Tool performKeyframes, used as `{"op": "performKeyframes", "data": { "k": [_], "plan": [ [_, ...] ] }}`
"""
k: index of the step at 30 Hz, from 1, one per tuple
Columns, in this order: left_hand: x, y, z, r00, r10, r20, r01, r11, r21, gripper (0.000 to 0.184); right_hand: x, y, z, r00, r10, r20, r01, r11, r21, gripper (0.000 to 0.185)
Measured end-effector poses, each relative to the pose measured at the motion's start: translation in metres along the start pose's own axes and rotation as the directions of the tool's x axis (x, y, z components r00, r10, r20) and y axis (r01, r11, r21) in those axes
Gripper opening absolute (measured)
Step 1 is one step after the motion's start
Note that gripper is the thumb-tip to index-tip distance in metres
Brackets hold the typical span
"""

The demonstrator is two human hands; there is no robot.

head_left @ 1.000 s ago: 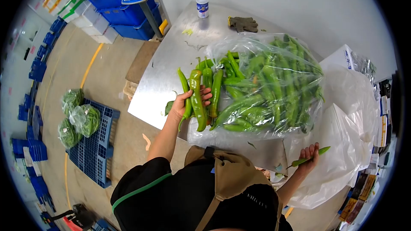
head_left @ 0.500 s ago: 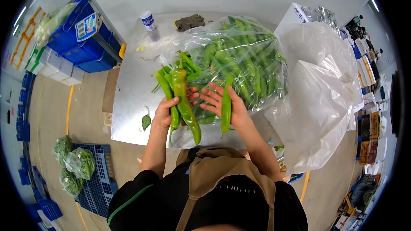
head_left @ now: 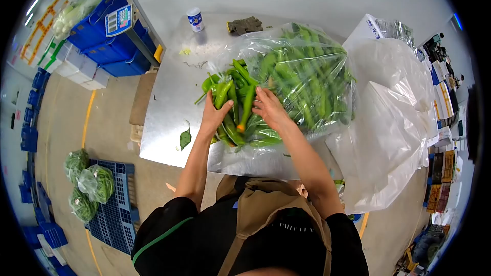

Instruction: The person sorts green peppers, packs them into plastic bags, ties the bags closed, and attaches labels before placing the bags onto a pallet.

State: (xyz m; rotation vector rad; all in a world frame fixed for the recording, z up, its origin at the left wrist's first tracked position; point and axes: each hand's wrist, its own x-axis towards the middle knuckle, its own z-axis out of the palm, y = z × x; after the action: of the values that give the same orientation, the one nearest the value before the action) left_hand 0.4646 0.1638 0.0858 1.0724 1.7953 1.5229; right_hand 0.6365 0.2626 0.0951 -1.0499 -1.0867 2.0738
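Note:
Long green peppers (head_left: 237,82) spill from the mouth of a clear plastic bag (head_left: 312,79), which is full of more of them. My left hand (head_left: 214,116) is at the left of the loose pile, thumb and fingers around green peppers (head_left: 222,93); some of its fingers are hidden. My right hand (head_left: 272,110) is on the other side, fingers apart, its fingertips beside a green pepper with an orange end (head_left: 247,108). That pepper slants over the pile; whether the fingertips touch it I cannot tell.
On the metal table (head_left: 163,122) are a green leaf (head_left: 185,137), a blue-and-white canister (head_left: 195,20) and a dark glove (head_left: 244,25). White plastic sheeting (head_left: 383,138) hangs at the right. Blue crates (head_left: 120,46) stand at the left, and bagged greens (head_left: 97,184) on a blue pallet (head_left: 115,225).
Both hands have moved forward to the pile at the bag's mouth. The pepper that was in my right hand is no longer in its palm. The view has shifted slightly.

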Motion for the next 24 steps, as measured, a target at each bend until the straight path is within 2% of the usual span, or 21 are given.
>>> {"op": "performKeyframes", "data": {
  "k": [1,2,4,5,7,11,12,13,14,15,16,17,18,19,22,23,24],
  "plan": [
    [0.003,-0.019,0.004,0.981,0.172,-0.089,-0.141,0.949,0.282,0.065,-0.002,-0.004,-0.002,1.0,0.002,-0.018,-0.002,0.999,-0.051,0.093],
    [0.004,-0.047,0.003,0.959,0.23,-0.164,-0.153,0.911,0.382,0.07,-0.008,-0.003,-0.004,0.997,-0.07,-0.037,0.065,0.991,-0.116,0.076],
    [-0.002,-0.075,-0.003,0.978,-0.086,-0.191,0.1,0.993,0.067,0.069,-0.024,0.001,-0.015,0.979,-0.205,-0.006,0.197,0.945,-0.262,0.057],
    [-0.005,-0.085,-0.005,0.956,-0.241,-0.166,0.228,0.969,-0.093,0.069,-0.035,0.003,-0.022,0.962,-0.271,0.018,0.261,0.907,-0.331,0.047],
    [-0.015,-0.078,-0.009,0.944,-0.221,-0.244,0.218,0.975,-0.042,0.066,-0.076,-0.002,-0.032,0.971,-0.232,0.059,0.238,0.964,-0.118,0.034],
    [-0.015,-0.072,-0.013,0.914,-0.276,-0.298,0.284,0.959,-0.015,0.065,-0.149,0.027,-0.079,0.985,-0.158,-0.065,0.148,0.979,-0.138,0.03],
    [-0.015,-0.064,-0.012,0.93,-0.237,-0.281,0.247,0.969,-0.002,0.066,-0.162,0.04,-0.087,0.987,-0.144,-0.076,0.134,0.983,-0.127,0.031],
    [-0.011,-0.087,-0.011,0.938,-0.14,-0.317,0.209,0.958,0.196,0.065,-0.178,0.053,-0.1,0.985,-0.137,-0.107,0.124,0.985,-0.119,0.031],
    [-0.01,-0.096,-0.005,0.921,-0.097,-0.378,0.258,0.877,0.404,0.066,-0.199,0.063,-0.115,0.975,-0.143,-0.171,0.125,0.986,-0.112,0.031],
    [-0.006,-0.105,-0.009,0.936,-0.078,-0.343,0.216,0.896,0.387,0.07,-0.216,0.074,-0.124,0.972,-0.095,-0.215,0.071,0.99,-0.119,0.033],
    [0.006,-0.119,-0.017,0.965,-0.122,-0.234,0.208,0.897,0.389,0.065,-0.231,0.084,-0.127,0.959,-0.059,-0.278,0.029,0.993,-0.112,0.034],
    [0.024,-0.184,-0.045,0.997,0.076,0.006,-0.06,0.743,0.667,0.06,-0.244,0.093,-0.127,0.937,-0.081,-0.339,0.018,0.983,-0.184,0.035],
    [0.041,-0.245,-0.071,0.932,0.266,0.245,-0.348,0.477,0.807,0.054,-0.257,0.096,-0.134,0.907,-0.101,-0.408,-0.003,0.969,-0.247,0.036],
    [0.043,-0.205,-0.072,0.992,-0.049,0.119,-0.045,0.734,0.678,0.053,-0.275,0.086,-0.131,0.871,-0.11,-0.479,-0.09,0.923,-0.375,0.037],
    [0.032,-0.163,-0.067,0.985,0.097,-0.143,0.017,0.77,0.638,0.079,-0.321,0.103,-0.178,0.864,-0.162,-0.476,-0.191,0.771,-0.608,0.036],
    [0.047,-0.176,-0.071,0.92,0.35,-0.176,-0.153,0.735,0.661,0.055,-0.332,0.123,-0.203,0.867,-0.167,-0.469,-0.226,0.707,-0.67,0.033],
    [0.049,-0.157,-0.057,0.917,0.351,-0.19,-0.117,0.693,0.712,0.053,-0.353,0.117,-0.217,0.837,-0.077,-0.542,-0.317,0.739,-0.594,0.028]
  ]
}}
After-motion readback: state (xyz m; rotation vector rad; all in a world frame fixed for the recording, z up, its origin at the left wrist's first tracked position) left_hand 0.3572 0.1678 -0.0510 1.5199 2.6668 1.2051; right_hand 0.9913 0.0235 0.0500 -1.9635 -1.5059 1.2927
